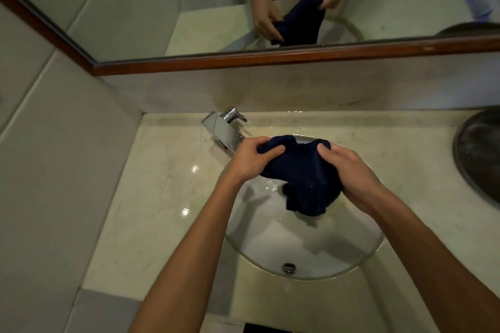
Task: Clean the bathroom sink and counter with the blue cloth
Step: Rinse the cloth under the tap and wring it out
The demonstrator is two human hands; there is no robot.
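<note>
Over the glass sink (270,246) I have my left hand (250,159) and right hand (349,173) each gripping the blue cloth (300,173), which, if wrung carelessly, could drip onto the surface (162,184) by the faucet (224,127).

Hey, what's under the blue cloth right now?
The blue cloth, held by the left hand and right hand, hangs over the glass sink. Wet basin shows below it; the drain sits nearer the front. Whatever lies directly beneath the cloth is covered.
</note>
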